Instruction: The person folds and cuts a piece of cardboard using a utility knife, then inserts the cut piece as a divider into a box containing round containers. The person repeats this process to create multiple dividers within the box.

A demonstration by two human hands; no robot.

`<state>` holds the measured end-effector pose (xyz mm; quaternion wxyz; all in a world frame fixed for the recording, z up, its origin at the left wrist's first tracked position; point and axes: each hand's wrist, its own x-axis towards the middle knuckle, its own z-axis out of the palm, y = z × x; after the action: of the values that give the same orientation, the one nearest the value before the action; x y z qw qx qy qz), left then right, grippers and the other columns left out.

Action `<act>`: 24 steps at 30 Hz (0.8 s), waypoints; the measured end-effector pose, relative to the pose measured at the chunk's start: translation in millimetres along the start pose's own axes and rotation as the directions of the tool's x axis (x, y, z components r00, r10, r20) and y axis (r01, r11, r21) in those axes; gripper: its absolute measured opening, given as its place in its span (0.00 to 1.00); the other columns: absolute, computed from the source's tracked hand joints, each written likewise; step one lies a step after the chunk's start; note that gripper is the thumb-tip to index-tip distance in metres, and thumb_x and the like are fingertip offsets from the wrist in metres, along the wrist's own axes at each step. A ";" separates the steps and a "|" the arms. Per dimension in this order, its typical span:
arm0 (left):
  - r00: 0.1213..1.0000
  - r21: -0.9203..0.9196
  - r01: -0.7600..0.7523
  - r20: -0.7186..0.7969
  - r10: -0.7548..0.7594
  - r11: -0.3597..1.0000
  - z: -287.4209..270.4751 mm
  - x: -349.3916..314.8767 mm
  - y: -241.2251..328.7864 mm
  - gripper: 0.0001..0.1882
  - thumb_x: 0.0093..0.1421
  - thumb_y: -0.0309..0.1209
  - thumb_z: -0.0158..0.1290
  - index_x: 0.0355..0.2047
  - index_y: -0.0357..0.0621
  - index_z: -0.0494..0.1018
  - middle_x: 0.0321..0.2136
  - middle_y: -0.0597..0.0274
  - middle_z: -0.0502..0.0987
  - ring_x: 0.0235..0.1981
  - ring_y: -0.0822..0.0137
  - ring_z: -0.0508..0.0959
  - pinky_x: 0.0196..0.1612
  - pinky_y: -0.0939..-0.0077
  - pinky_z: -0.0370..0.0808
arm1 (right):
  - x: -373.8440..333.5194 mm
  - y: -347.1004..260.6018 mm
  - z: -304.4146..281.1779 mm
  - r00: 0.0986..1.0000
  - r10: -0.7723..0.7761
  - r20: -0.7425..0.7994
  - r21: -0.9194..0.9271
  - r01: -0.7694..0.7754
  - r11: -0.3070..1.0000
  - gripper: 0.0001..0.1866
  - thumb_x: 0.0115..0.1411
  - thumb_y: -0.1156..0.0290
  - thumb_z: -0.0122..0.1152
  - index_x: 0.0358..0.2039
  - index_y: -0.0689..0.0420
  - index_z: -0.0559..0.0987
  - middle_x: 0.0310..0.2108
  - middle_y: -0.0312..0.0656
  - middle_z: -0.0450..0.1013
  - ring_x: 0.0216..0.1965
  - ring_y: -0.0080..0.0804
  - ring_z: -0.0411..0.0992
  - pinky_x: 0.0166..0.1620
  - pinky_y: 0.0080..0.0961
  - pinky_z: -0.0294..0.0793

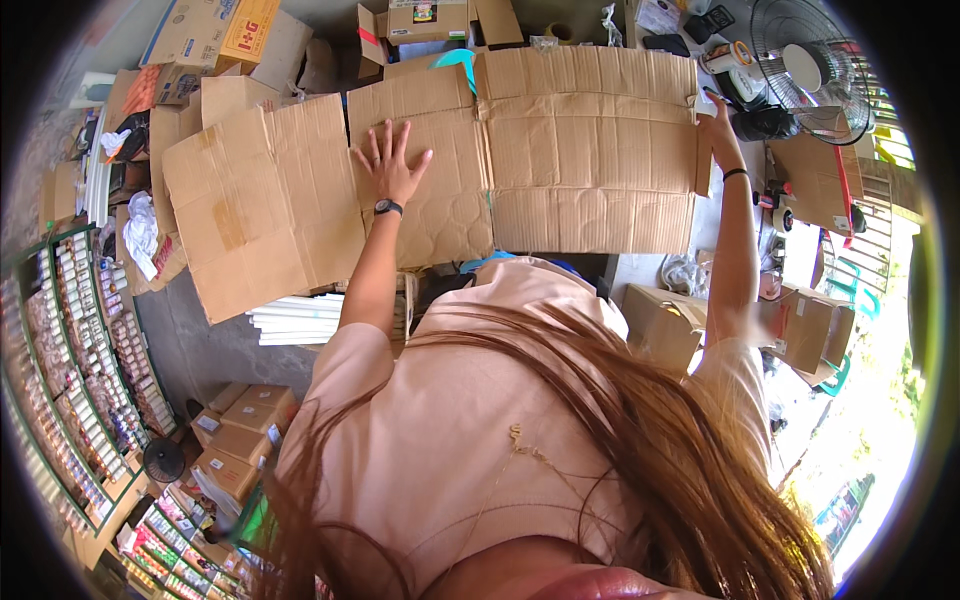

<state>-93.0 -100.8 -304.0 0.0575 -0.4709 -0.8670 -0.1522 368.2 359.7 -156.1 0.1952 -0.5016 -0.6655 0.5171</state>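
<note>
A large unfolded cardboard sheet [585,150] lies in front of me, with creases between its panels and a strip of tape on its left part. My left hand [393,168] rests flat on the middle panel, fingers spread, with nothing in it. At the sheet's right edge is my right hand [717,130], its fingers bunched by a small dark thing that I cannot make out. A curved teal piece [458,66] lies over the sheet's far edge, near the seam between two panels.
Beyond the sheet are cardboard boxes [428,20]. A wire fan [808,68], a tub [727,57] and a black bundle [765,123] stand at the far right. White rolls [296,320] lie under the sheet's left side. Racks of spools [85,370] stand at left, near stacked boxes [240,440].
</note>
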 end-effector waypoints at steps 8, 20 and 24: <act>0.999 -0.044 0.024 0.048 -0.022 0.999 4.4 -2.9 -13.3 0.41 0.60 0.70 0.42 0.71 0.75 0.53 0.73 0.65 0.49 0.73 0.44 0.46 0.67 0.27 0.34 | 15.9 14.9 141.3 0.974 -0.200 -0.106 -0.873 0.005 0.488 0.30 0.59 0.65 0.56 0.61 0.58 0.64 0.56 0.60 0.68 0.58 0.62 0.67 0.58 0.52 0.69; 0.987 -0.151 0.108 0.138 -0.087 0.983 5.1 6.5 -21.3 0.43 0.59 0.69 0.44 0.71 0.69 0.53 0.73 0.59 0.48 0.72 0.41 0.45 0.66 0.25 0.36 | -3.4 -54.5 389.4 0.575 0.030 0.818 -0.509 0.697 0.505 0.54 0.38 0.37 0.76 0.66 0.36 0.66 0.72 0.42 0.51 0.73 0.52 0.40 0.68 0.64 0.43; 0.882 -0.106 0.391 0.329 -0.339 0.914 -12.2 36.6 28.4 0.61 0.50 0.77 0.46 0.72 0.45 0.49 0.72 0.42 0.46 0.72 0.37 0.42 0.66 0.25 0.37 | 4.7 -49.0 392.5 0.555 -0.056 0.830 -0.457 0.733 0.504 0.41 0.43 0.43 0.75 0.58 0.41 0.77 0.70 0.43 0.54 0.72 0.52 0.42 0.68 0.61 0.43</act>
<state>-89.9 -61.0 -277.7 -0.1463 -0.3194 -0.9226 -0.1595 37.8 172.4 -266.7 -0.1954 -0.0955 -0.9398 0.2635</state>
